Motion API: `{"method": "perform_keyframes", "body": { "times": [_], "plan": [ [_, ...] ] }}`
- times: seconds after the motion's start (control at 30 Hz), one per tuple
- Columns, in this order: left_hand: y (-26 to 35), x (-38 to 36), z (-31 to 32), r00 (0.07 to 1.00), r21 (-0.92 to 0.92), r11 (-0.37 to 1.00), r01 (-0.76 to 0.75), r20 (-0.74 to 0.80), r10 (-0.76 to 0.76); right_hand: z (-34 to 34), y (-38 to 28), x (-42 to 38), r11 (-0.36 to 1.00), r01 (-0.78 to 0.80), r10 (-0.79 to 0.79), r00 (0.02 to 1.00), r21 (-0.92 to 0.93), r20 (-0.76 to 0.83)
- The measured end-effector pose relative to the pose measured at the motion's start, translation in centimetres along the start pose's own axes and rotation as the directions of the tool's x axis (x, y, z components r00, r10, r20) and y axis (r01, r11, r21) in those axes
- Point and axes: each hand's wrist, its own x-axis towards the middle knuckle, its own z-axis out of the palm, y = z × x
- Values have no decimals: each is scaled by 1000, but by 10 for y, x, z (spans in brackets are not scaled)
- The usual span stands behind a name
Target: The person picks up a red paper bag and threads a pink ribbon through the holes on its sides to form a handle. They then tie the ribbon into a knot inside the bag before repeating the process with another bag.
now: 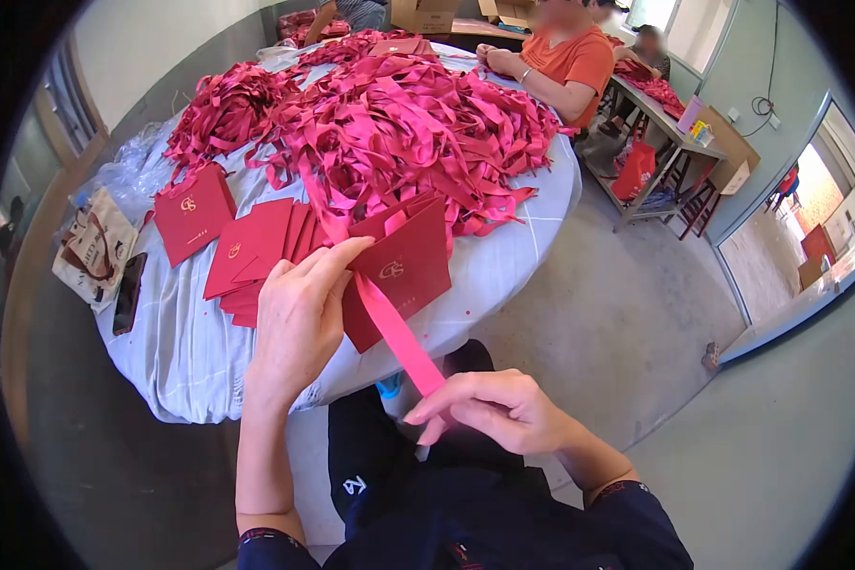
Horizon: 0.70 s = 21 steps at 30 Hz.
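My left hand (299,309) grips the top left edge of a dark red paper gift bag (410,268) with a gold logo on its front. A pink-red ribbon (397,337) runs from the bag's upper left part down toward me. Its lower end is pinched between the fingers of my right hand (489,408), held above my lap. To the left of my left hand, several flat red bags (252,245) lie overlapping on the table. Another red bag (195,214) rests farther left. What my left fingers do inside the bag is hidden.
A big heap of red ribbons (399,133) covers the back of the cloth-covered round table (532,256). At the left edge are a phone (129,293), a cloth pouch (93,249) and clear plastic wrap (141,166). A person in an orange shirt (575,62) sits across.
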Motion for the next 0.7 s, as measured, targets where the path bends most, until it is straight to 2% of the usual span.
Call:
{"method": "perform_keyframes", "body": {
  "times": [0.03, 0.13, 0.17, 0.23, 0.27, 0.3, 0.37, 0.43, 0.47, 0.5, 0.53, 0.57, 0.63, 0.67, 0.7],
  "plan": [
    [0, 1, -1, 1000, 3, 1000, 16, 2, -16, -5, -4, -1, 1000, 4, -4, 1000, -2, -4],
    [12, 1, -6, 999, 62, 997, 34, 8, -35, -15, -16, -6, 962, 112, -124, 992, 250, 30],
    [13, 1, -6, 999, 67, 997, 35, 7, -35, -17, -17, -8, 961, 114, -127, 991, 252, 33],
    [15, 2, -4, 999, 139, 990, 2, -54, 6, -21, -17, -12, 876, 285, -247, 958, 390, -146],
    [19, 3, -4, 998, 142, 990, 0, -54, 8, -26, -18, -10, 922, 340, -305, 932, 185, -195],
    [24, 5, -3, 998, 207, 978, 1, -66, 13, -28, -19, -9, 921, 344, -309, 931, 183, -194],
    [31, 7, -5, 996, 274, 962, -1, -81, 24, -32, -21, -7, 883, 468, -457, 834, -40, -309],
    [37, 8, -9, 1000, 407, 913, -9, -20, 19, -37, -20, -12, 881, 473, -447, 820, -16, -358],
    [41, 9, -10, 1000, 406, 914, -11, -17, 20, -42, -17, -13, 885, 463, -444, 810, -48, -384],
    [44, 11, -10, 997, 446, 892, -70, 1, 78, -46, -17, -13, 888, 452, -443, 798, -80, -408],
    [46, 14, -10, 991, 486, 865, -128, 19, 136, -43, -19, -7, 853, 468, -521, 733, -233, -437],
    [46, 16, -6, 990, 487, 864, -128, 19, 136, -44, -21, -5, 852, 470, -523, 732, -232, -437],
    [42, 20, 8, 981, 396, 901, -177, 3, 192, -46, -25, -4, 745, 455, -652, 654, -488, -384],
    [41, 21, 10, 975, 305, 929, -210, -7, 223, -44, -26, -1, 743, 456, -654, 652, -490, -384],
    [38, 22, 12, 974, 305, 928, -212, -7, 225, -39, -25, 5, 771, 505, -635, 652, -388, -414]
  ]
}}
